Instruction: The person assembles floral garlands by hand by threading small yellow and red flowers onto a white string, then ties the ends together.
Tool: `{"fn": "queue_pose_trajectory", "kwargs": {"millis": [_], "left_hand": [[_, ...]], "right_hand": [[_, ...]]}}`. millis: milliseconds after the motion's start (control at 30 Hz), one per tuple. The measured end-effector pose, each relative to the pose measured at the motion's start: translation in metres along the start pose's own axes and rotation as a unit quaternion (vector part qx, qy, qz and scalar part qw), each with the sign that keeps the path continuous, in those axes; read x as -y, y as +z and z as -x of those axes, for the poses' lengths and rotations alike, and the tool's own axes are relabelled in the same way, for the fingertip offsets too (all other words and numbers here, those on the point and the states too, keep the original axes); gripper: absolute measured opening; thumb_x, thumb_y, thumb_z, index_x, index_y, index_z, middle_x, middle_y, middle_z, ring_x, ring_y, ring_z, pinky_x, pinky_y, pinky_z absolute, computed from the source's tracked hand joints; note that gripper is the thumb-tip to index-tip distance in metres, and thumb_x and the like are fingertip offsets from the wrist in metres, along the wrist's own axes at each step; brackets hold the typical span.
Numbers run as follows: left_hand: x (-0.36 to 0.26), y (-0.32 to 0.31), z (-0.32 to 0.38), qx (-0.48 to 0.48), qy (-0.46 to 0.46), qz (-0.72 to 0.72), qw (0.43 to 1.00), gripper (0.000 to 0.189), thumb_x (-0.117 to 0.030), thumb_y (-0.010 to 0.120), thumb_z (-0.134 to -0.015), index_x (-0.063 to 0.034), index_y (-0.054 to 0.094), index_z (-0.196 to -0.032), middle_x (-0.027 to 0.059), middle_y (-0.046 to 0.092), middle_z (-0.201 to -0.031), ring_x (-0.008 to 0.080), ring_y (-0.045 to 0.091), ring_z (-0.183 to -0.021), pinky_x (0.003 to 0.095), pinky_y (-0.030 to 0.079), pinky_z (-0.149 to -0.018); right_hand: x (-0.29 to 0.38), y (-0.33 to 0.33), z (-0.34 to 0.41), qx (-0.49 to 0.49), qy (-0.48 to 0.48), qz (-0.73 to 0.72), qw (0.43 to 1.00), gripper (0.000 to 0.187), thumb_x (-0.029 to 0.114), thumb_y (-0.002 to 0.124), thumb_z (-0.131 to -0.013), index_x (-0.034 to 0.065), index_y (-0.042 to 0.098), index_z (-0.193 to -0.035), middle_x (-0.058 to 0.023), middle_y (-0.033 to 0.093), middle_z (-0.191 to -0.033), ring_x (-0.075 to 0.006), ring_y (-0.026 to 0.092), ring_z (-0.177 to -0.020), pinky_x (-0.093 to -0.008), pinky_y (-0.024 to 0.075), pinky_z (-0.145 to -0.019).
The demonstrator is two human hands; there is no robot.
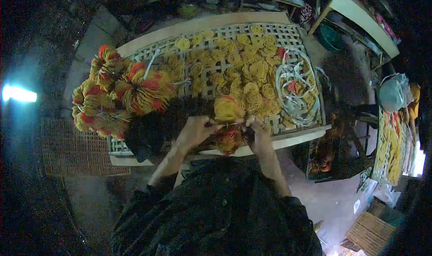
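A bundle of yellow and red coiled strands, probably dried noodle nests [228, 109], stands before me at the near edge of the woven tray. A thin pale tie crosses its middle, and the reddish lower part hangs towards my body. On the left of it, my left hand [200, 129] pinches one end of the tie between thumb and fingertips. Opposite, my right hand [259, 127] has its fingers closed near the tie's other end; the dim, blurred picture hides the exact grip. Loose yellow coils [251, 70] cover much of the tray [287, 33] beyond my hands.
Several tied bundles [145, 90] are heaped at the tray's left. A tangle of white plastic strips [298, 87] lies on its right side. Dark cloth [145, 138] rests beside the heap. Further right, a person [414, 100] is near another rack of yellow strands [388, 148].
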State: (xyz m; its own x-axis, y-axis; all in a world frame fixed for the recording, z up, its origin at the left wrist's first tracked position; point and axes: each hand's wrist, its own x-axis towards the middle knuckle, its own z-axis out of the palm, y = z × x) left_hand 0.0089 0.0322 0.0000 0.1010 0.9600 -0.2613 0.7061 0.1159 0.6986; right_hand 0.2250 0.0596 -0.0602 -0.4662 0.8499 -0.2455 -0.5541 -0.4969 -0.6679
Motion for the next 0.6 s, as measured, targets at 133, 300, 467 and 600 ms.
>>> {"fn": "queue_pose_trajectory", "kwargs": {"millis": [133,300,467,600], "left_hand": [[0.035,0.020,-0.013,-0.003,-0.047,-0.015,0.999,0.038,-0.032,0.063,-0.075,0.0026,0.054,-0.088,0.0122,0.058,-0.076,0.0174,0.054,-0.065,0.0314,0.043,-0.058],[0.026,0.006,-0.016,0.040,-0.009,0.092,0.995,0.028,-0.024,0.061,-0.077,0.0012,0.050,-0.082,0.0084,0.055,-0.083,0.0129,0.051,-0.077,0.0288,0.042,-0.064],[0.040,0.022,-0.012,-0.010,0.043,0.086,0.995,0.021,-0.021,0.061,-0.076,-0.0030,0.054,-0.086,0.0093,0.058,-0.081,0.0184,0.056,-0.072,0.0311,0.044,-0.061],[0.035,0.008,-0.009,-0.001,0.085,-0.104,0.991,0.013,-0.020,0.057,-0.076,-0.0082,0.057,-0.081,0.0111,0.058,-0.069,0.0275,0.058,-0.064,0.0348,0.046,-0.057]], "right_hand": [[-0.002,0.017,-0.006,-0.143,0.022,-0.102,0.984,0.020,0.032,0.050,-0.083,0.0124,0.048,-0.087,-0.0012,0.052,-0.080,-0.0131,0.047,-0.068,-0.0253,0.0415,-0.060],[-0.014,-0.038,-0.012,-0.123,0.029,-0.029,0.992,0.025,0.028,0.046,-0.086,0.0072,0.052,-0.098,-0.0054,0.054,-0.097,-0.0155,0.053,-0.089,-0.0306,0.0488,-0.069],[-0.013,-0.023,-0.006,-0.139,-0.076,-0.012,0.987,0.011,0.010,0.050,-0.084,0.0024,0.049,-0.091,-0.0069,0.052,-0.085,-0.0170,0.052,-0.078,-0.0318,0.0454,-0.070],[0.002,-0.009,0.007,-0.090,-0.160,0.381,0.906,0.010,0.010,0.050,-0.084,0.0001,0.050,-0.085,-0.0070,0.053,-0.083,-0.0166,0.051,-0.075,-0.0302,0.0425,-0.071]]}}
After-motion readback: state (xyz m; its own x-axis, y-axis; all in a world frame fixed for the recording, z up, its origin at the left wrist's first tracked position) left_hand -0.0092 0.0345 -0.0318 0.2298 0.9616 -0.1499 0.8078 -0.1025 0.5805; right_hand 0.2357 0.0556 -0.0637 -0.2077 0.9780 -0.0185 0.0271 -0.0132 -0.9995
